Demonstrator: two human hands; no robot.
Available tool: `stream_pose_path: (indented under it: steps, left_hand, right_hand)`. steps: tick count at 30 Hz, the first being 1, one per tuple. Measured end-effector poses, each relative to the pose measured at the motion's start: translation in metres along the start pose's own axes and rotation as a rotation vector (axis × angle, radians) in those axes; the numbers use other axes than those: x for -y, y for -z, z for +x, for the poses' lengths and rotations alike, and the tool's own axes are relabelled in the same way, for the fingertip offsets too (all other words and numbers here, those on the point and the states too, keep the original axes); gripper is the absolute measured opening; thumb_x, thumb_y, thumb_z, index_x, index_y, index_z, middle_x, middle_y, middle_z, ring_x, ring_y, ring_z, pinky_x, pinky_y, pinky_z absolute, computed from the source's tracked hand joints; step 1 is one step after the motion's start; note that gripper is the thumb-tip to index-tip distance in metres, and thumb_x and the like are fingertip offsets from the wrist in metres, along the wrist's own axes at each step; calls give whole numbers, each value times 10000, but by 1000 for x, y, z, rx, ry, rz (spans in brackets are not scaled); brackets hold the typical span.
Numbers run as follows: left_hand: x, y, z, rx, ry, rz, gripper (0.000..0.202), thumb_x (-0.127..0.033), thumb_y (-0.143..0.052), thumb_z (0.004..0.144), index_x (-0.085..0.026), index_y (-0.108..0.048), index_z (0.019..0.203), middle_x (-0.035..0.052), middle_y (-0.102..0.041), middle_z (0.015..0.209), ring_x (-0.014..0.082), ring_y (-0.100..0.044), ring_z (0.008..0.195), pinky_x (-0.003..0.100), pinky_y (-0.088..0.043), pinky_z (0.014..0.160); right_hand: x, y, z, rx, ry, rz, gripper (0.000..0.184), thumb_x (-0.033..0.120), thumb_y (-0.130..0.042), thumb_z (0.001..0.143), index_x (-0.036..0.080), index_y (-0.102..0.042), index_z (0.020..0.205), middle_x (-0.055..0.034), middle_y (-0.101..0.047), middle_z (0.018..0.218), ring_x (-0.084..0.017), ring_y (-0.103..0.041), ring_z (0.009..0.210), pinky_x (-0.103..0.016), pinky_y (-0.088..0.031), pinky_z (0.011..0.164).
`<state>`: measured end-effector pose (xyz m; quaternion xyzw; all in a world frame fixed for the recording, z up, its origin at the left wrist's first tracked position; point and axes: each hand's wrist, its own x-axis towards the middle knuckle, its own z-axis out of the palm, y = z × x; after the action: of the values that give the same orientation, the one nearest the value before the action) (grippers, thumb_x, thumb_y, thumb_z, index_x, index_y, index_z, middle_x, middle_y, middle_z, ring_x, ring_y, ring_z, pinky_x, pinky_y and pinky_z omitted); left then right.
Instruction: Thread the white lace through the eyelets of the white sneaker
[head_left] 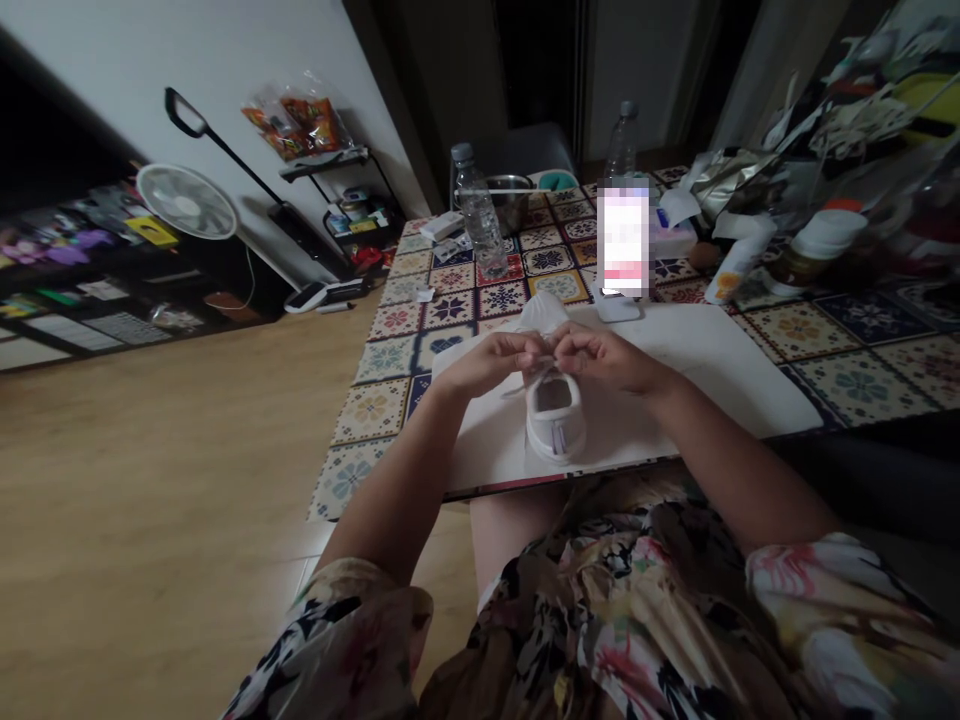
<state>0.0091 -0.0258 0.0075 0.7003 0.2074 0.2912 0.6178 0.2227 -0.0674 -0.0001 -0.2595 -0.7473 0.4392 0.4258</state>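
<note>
A white shoe [556, 437] stands on a white board [712, 370], its heel toward me and its toe pointing away. Both hands meet over the front of its opening. My left hand [499, 360] pinches a white shoelace [541, 372] between thumb and forefinger from the left side. From the right, my right hand [604, 355] also pinches the lace, its fingertips close to those of the left. A loose part of the lace hangs at the shoe's left side. The exact shape of the lace between the fingers is too small to make out.
A patterned tablecloth [375, 400] covers the table. Behind the shoe stand a phone with a blurred screen [624, 235] and a plastic bottle [480, 215]. A spray can [741, 262], jars and clutter crowd the right side. A fan [187, 200] stands beyond the table, left.
</note>
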Motion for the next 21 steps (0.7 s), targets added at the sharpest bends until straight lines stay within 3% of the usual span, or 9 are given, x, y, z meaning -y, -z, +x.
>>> stream_pose_path:
  steps: [3, 7, 11, 14, 16, 18, 21]
  left_hand:
    - [-2, -1, -2, -22, 22, -58, 574, -672, -796, 603, -171, -525, 542, 18, -490, 680, 139, -478, 673, 316, -439, 680]
    - [-5, 7, -1, -240, -94, -109, 624, -755, -718, 625, -200, -445, 545, 20, -442, 668, 174, -504, 719, 377, -479, 738]
    - [-9, 19, 0, -537, -242, -53, 511, -741, -506, 827, -246, -568, 717, 35, -472, 726, 187, -542, 797, 368, -495, 758]
    - [-8, 19, 0, -642, -292, -57, 437, -688, -500, 873, -271, -621, 820, 27, -495, 739, 164, -551, 781, 323, -494, 715]
    - [-7, 13, -1, -594, -232, -87, 402, -651, -598, 833, -252, -632, 794, 7, -486, 685, 128, -529, 667, 284, -469, 613]
    - [-6, 3, -2, -448, -121, -112, 384, -597, -735, 730, -223, -662, 770, -18, -484, 615, 88, -477, 538, 245, -396, 498]
    - [-6, -14, -1, -198, 34, -132, 469, -487, -867, 586, -189, -738, 925, -35, -542, 565, 64, -459, 455, 213, -319, 428]
  right_hand:
    - [5, 5, -2, -82, -56, 194, 400, 572, -691, 816, 193, -605, 723, -31, -556, 919, -150, -549, 815, -337, -485, 802]
    - [5, 13, -3, -234, -56, 346, 501, 703, -705, 718, 235, -525, 715, -9, -484, 788, -169, -513, 749, -373, -495, 742]
    - [4, 24, -2, -328, 43, 292, 480, 742, -537, 821, 267, -488, 774, 8, -389, 709, -167, -449, 663, -395, -485, 695]
    - [2, 30, -1, -408, 54, 236, 437, 718, -466, 874, 284, -505, 840, 24, -351, 677, -141, -369, 571, -341, -435, 590]
    - [-2, 27, 0, -474, 42, 219, 382, 677, -517, 874, 294, -524, 873, 35, -355, 657, -125, -322, 523, -304, -363, 509]
    - [-5, 17, 1, -551, 34, 194, 338, 626, -600, 851, 294, -549, 887, 45, -402, 642, -113, -316, 496, -285, -320, 471]
    - [-5, -5, 1, -600, 58, 23, 291, 547, -681, 828, 268, -607, 861, 24, -555, 687, -127, -483, 577, -285, -423, 542]
